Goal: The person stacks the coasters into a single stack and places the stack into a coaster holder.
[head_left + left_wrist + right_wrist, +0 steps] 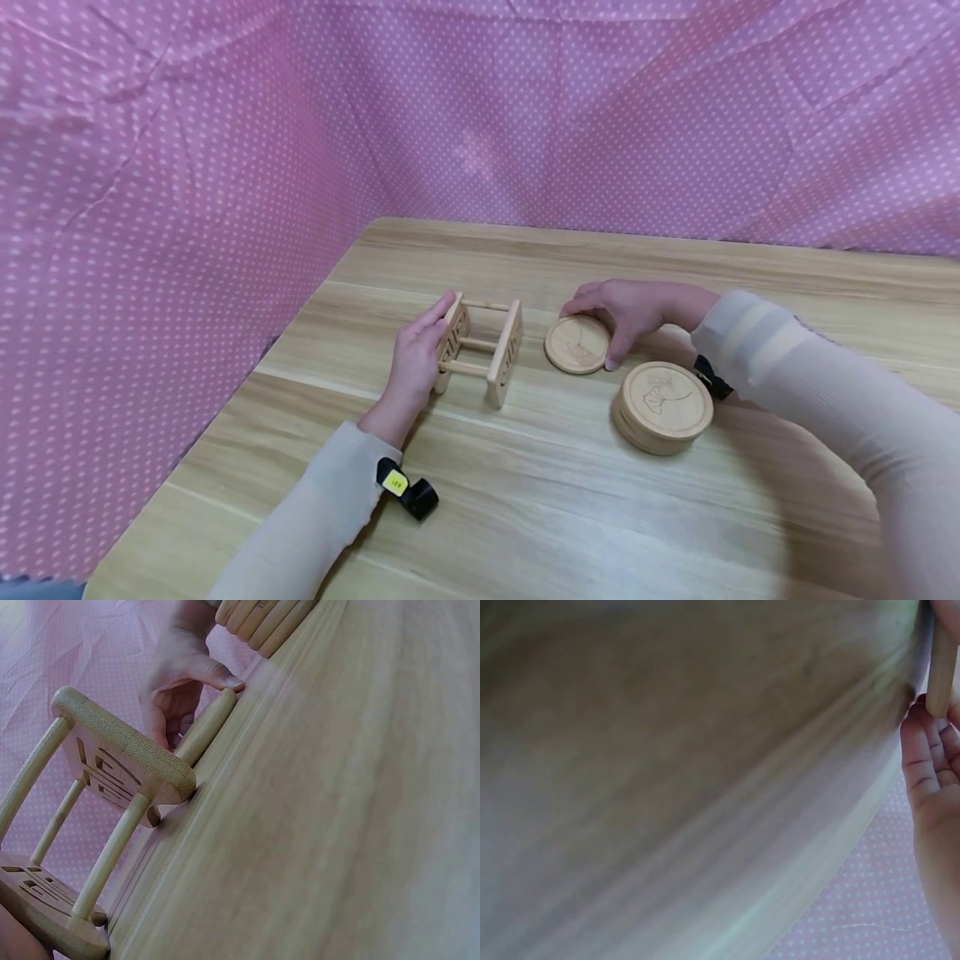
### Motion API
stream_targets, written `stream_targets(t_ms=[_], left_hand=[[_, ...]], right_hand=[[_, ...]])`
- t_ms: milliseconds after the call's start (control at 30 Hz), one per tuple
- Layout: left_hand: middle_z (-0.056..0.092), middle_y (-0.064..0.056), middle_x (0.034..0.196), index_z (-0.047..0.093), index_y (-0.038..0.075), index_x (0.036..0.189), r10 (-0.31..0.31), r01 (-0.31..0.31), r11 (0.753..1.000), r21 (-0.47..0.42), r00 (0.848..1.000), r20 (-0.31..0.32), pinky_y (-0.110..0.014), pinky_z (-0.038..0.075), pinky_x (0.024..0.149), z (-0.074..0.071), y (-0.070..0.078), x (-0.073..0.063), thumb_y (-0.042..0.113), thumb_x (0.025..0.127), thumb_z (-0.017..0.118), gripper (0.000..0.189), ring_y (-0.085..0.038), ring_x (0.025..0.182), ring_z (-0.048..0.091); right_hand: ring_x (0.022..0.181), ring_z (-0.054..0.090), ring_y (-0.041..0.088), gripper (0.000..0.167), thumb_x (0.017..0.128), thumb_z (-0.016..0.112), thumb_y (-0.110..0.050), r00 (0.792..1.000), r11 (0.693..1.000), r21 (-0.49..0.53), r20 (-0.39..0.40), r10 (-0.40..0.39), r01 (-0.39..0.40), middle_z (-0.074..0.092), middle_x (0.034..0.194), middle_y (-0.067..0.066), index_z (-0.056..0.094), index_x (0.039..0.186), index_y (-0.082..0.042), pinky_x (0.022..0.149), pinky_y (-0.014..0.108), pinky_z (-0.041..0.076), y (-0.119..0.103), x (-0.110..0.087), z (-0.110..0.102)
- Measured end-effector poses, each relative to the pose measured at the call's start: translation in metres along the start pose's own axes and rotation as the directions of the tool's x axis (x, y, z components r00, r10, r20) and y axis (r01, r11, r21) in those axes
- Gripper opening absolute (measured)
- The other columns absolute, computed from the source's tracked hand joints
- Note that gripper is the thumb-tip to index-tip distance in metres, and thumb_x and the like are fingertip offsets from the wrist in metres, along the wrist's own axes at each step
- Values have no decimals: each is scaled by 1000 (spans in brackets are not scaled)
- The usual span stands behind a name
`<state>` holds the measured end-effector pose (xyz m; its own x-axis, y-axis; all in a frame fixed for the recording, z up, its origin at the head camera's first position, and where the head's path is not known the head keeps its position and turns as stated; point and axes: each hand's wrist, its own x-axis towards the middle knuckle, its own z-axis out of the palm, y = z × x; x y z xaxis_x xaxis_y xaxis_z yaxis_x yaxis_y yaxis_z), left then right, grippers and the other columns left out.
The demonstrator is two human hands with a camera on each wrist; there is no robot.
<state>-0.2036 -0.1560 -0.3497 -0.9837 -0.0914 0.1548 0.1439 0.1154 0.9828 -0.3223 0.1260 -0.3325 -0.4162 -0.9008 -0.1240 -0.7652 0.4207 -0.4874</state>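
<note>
A small wooden rack with two cut-out side panels joined by rods stands left of centre on the table. My left hand rests against its outer left panel, fingers stretched along it; only a bit of that hand shows in the left wrist view. To the rack's right, my right hand grips a round wooden coaster by its edge, thumb on the near side, fingers on the far side. The coaster appears low at the tabletop in the left wrist view. Beside the right wrist is a stack of similar coasters.
The wood-grain table runs under everything, its left edge slanting beside the left arm. Pink dotted cloth hangs behind and to the left. A black strap with a camera sits on the left wrist.
</note>
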Motion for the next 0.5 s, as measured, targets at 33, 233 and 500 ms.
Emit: stream_targets(t_ms=[33,233,500], left_hand=[[38,-6,145,41,1,136,1,-1,1000,1,1000,0,-30,21,115,0,0,0,5,97,34,41,-17,137,28],[37,-5,145,42,3,137,-7,7,1000,7,1000,5,-31,21,115,-1,0,-1,5,97,34,41,-17,137,28],[36,-7,146,41,3,137,-10,10,1000,-16,1000,13,-30,21,114,-1,-1,-1,6,97,34,41,-16,137,28]], right_hand=[[106,50,23,85,52,85,-21,1000,1000,-4,0,4,-4,55,114,9,51,128,-1,98,41,40,0,0,0],[100,49,19,89,51,86,-22,999,999,-10,3,43,-43,55,111,7,51,128,2,94,38,42,-2,0,0],[100,49,20,85,50,86,-21,997,997,-1,-13,76,-76,55,112,7,53,126,0,92,37,43,-1,-5,-1]])
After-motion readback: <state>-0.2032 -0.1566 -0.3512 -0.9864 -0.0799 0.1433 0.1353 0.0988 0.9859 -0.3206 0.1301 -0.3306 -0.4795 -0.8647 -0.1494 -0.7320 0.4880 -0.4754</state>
